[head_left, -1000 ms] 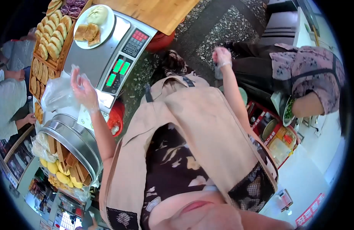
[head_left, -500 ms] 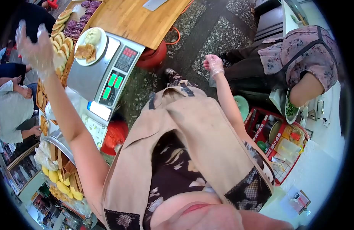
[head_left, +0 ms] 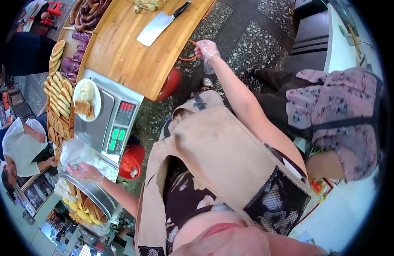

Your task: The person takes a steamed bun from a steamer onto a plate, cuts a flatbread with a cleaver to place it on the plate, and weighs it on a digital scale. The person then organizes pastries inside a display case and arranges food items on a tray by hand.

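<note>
My left hand (head_left: 87, 172), in a clear plastic glove, is at the lower left with its fingers apart. It is right beside a clear plastic bag (head_left: 77, 152); whether they touch I cannot tell. My right hand (head_left: 207, 50), gloved too, hangs above the floor near the wooden board's edge, its fingers curled in with nothing visible in them. On the scale (head_left: 111, 123), a white plate (head_left: 96, 116) carries a steamed bun (head_left: 86, 91) and browned flat pieces (head_left: 83, 107). Near my right hand, a cleaver (head_left: 156, 29) lies on the wooden board (head_left: 133, 55).
Trays of flatbreads (head_left: 58, 94), purple rolls (head_left: 77, 55) and sausages (head_left: 88, 15) line the counter's far side. A round metal tray (head_left: 104, 194) holds yellow food. One person in a floral top (head_left: 316, 102) works at the right; another in white (head_left: 24, 143) is across the counter.
My left hand has come down from above the flatbreads to the plastic bag. My right hand has moved up and left toward the board. The view has shifted, showing the whole cleaver.
</note>
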Action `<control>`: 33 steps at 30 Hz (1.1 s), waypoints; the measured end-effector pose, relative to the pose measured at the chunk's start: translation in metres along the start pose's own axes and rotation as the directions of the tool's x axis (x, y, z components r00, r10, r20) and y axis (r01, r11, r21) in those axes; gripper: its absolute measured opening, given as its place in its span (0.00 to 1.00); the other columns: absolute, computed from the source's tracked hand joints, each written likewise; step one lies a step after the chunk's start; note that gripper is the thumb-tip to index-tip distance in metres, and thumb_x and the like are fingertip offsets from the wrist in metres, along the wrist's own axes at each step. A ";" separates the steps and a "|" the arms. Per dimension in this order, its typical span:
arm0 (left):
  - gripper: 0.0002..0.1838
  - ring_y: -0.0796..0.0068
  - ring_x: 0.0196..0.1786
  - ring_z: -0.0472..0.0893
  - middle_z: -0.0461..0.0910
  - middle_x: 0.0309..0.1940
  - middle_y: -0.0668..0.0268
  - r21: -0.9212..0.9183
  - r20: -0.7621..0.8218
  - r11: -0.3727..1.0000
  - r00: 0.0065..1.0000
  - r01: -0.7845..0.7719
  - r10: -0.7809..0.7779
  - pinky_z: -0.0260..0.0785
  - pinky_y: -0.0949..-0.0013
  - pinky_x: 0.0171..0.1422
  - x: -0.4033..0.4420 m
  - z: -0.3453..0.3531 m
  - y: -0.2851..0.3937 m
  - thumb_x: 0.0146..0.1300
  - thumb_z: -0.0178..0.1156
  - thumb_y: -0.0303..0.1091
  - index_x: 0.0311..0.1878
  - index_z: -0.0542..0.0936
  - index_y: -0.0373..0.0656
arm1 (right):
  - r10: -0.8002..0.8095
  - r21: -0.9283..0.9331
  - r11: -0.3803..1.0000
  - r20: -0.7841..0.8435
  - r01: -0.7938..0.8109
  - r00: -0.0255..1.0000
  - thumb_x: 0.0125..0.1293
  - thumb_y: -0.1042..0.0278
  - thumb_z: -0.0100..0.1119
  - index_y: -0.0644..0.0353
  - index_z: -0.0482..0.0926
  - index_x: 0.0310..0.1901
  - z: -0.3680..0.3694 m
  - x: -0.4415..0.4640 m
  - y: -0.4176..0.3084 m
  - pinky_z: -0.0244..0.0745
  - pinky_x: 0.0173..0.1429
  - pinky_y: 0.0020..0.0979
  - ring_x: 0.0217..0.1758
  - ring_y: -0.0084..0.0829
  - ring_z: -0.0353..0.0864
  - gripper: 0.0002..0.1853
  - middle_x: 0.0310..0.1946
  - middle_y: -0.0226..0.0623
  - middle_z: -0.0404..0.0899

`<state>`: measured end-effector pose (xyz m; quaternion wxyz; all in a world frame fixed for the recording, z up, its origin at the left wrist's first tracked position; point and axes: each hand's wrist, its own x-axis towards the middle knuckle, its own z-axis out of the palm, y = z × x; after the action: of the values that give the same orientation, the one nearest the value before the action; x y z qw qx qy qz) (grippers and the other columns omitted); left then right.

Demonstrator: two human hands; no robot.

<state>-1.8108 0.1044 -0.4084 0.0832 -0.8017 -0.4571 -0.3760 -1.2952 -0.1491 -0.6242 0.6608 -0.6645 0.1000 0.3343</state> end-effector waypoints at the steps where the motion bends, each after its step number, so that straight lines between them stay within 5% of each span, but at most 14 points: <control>1: 0.28 0.54 0.64 0.70 0.69 0.61 0.52 -0.001 -0.038 0.997 0.997 0.074 -0.074 0.65 0.55 0.66 0.002 0.006 0.018 0.56 0.51 0.22 0.63 0.67 0.35 | -0.024 0.004 1.000 0.016 0.024 1.000 0.65 0.68 0.56 0.60 0.77 0.36 -0.001 0.017 -0.009 0.73 0.22 0.26 0.19 0.24 0.77 0.05 0.21 0.33 0.78; 8: 0.26 0.55 0.64 0.70 0.70 0.61 0.52 -0.029 -0.012 0.999 0.999 -0.046 0.046 0.66 0.57 0.66 0.031 0.020 0.091 0.58 0.50 0.20 0.63 0.68 0.34 | -0.063 -0.066 0.996 -0.059 0.059 0.996 0.65 0.63 0.57 0.58 0.79 0.33 -0.047 0.059 -0.057 0.72 0.23 0.25 0.21 0.24 0.76 0.08 0.22 0.32 0.78; 11: 0.26 0.55 0.63 0.71 0.70 0.62 0.53 -0.170 -0.040 0.986 0.999 0.001 -0.007 0.65 0.57 0.67 0.038 0.043 0.080 0.59 0.49 0.21 0.63 0.68 0.34 | -0.196 -0.142 0.969 0.060 0.203 0.979 0.62 0.60 0.57 0.55 0.76 0.24 -0.088 0.088 -0.024 0.65 0.21 0.29 0.17 0.27 0.72 0.12 0.18 0.32 0.75; 15: 0.25 0.55 0.62 0.72 0.74 0.59 0.54 -0.206 -0.107 0.978 0.994 -0.019 -0.004 0.64 0.57 0.67 0.031 0.065 0.107 0.61 0.50 0.22 0.63 0.69 0.36 | 0.021 0.171 0.985 -0.043 -0.013 0.999 0.62 0.66 0.60 0.56 0.78 0.29 -0.106 0.067 0.022 0.70 0.21 0.29 0.20 0.27 0.76 0.06 0.21 0.34 0.78; 18: 0.21 0.57 0.61 0.73 0.77 0.56 0.54 -0.160 -0.192 0.972 0.971 -0.174 0.143 0.63 0.58 0.67 0.058 0.082 0.133 0.60 0.52 0.22 0.58 0.72 0.37 | 0.149 0.182 0.973 -0.026 -0.142 0.989 0.64 0.65 0.56 0.57 0.75 0.25 -0.124 0.066 0.040 0.65 0.19 0.30 0.16 0.28 0.71 0.11 0.17 0.34 0.74; 20: 0.19 0.56 0.61 0.74 0.76 0.57 0.54 -0.306 -0.217 0.947 0.976 -0.094 0.027 0.64 0.58 0.67 0.086 0.102 0.157 0.59 0.52 0.20 0.55 0.74 0.38 | 0.231 0.240 0.941 0.055 -0.238 0.971 0.65 0.68 0.54 0.57 0.74 0.24 -0.136 0.080 0.033 0.67 0.19 0.30 0.17 0.28 0.71 0.10 0.17 0.34 0.74; 22: 0.19 0.55 0.59 0.75 0.76 0.56 0.54 -0.435 -0.261 0.892 0.965 -0.122 0.005 0.65 0.58 0.65 0.103 0.135 0.175 0.58 0.52 0.19 0.54 0.74 0.38 | 0.252 0.174 0.957 -0.116 -0.230 0.961 0.64 0.69 0.54 0.57 0.75 0.25 -0.120 0.074 -0.005 0.68 0.20 0.30 0.17 0.28 0.72 0.09 0.18 0.33 0.75; 26: 0.23 0.55 0.62 0.74 0.76 0.57 0.52 -0.512 -0.242 0.848 0.970 -0.138 0.012 0.64 0.60 0.68 0.115 0.163 0.236 0.58 0.51 0.15 0.59 0.72 0.35 | 0.097 -0.051 0.994 -0.082 -0.101 0.992 0.62 0.68 0.56 0.57 0.76 0.29 -0.108 0.100 -0.058 0.70 0.21 0.29 0.18 0.28 0.74 0.06 0.18 0.34 0.75; 28: 0.20 0.51 0.57 0.75 0.77 0.53 0.53 -0.381 -0.131 0.920 0.991 -0.090 0.043 0.69 0.57 0.62 0.103 0.171 0.263 0.57 0.53 0.18 0.55 0.74 0.38 | 0.183 -0.029 0.982 -0.133 -0.188 0.974 0.59 0.69 0.56 0.57 0.76 0.28 -0.092 0.126 -0.082 0.70 0.21 0.29 0.18 0.28 0.74 0.05 0.18 0.35 0.75; 29: 0.20 0.51 0.57 0.75 0.77 0.53 0.53 -0.366 -0.170 0.928 0.985 -0.074 0.011 0.69 0.57 0.62 0.101 0.178 0.272 0.57 0.53 0.18 0.55 0.74 0.38 | 0.044 -0.106 0.993 0.012 -0.043 0.999 0.60 0.69 0.56 0.57 0.75 0.29 -0.089 0.142 -0.086 0.69 0.20 0.29 0.17 0.28 0.73 0.04 0.17 0.34 0.74; 30: 0.21 0.51 0.57 0.75 0.77 0.53 0.52 -0.365 -0.078 0.929 0.996 -0.060 0.034 0.69 0.57 0.61 0.088 0.181 0.276 0.57 0.53 0.17 0.55 0.74 0.39 | 0.035 -0.187 0.981 -0.089 -0.051 0.995 0.60 0.67 0.57 0.57 0.75 0.31 -0.077 0.162 -0.088 0.67 0.19 0.29 0.17 0.28 0.72 0.05 0.18 0.34 0.75; 32: 0.21 0.51 0.57 0.76 0.76 0.53 0.52 -0.353 0.086 0.936 0.995 -0.015 0.049 0.70 0.57 0.61 0.065 0.178 0.280 0.57 0.53 0.16 0.55 0.75 0.40 | -0.241 -0.109 0.966 -0.040 0.235 0.970 0.63 0.64 0.56 0.58 0.75 0.30 -0.036 0.165 -0.106 0.65 0.19 0.27 0.16 0.25 0.70 0.08 0.17 0.33 0.73; 33: 0.21 0.51 0.56 0.76 0.77 0.53 0.52 -0.342 0.149 0.940 0.988 0.017 0.036 0.70 0.57 0.60 0.056 0.172 0.282 0.57 0.52 0.16 0.55 0.75 0.39 | -0.288 -0.229 0.931 0.021 0.285 0.957 0.64 0.62 0.55 0.58 0.75 0.30 -0.013 0.159 -0.126 0.64 0.19 0.26 0.16 0.23 0.69 0.09 0.17 0.32 0.72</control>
<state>-1.4793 0.0641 -0.4321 -0.0908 -0.8327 -0.3861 -0.3864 -1.0980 -0.0989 -0.6151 0.6205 -0.7461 -0.0330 0.2393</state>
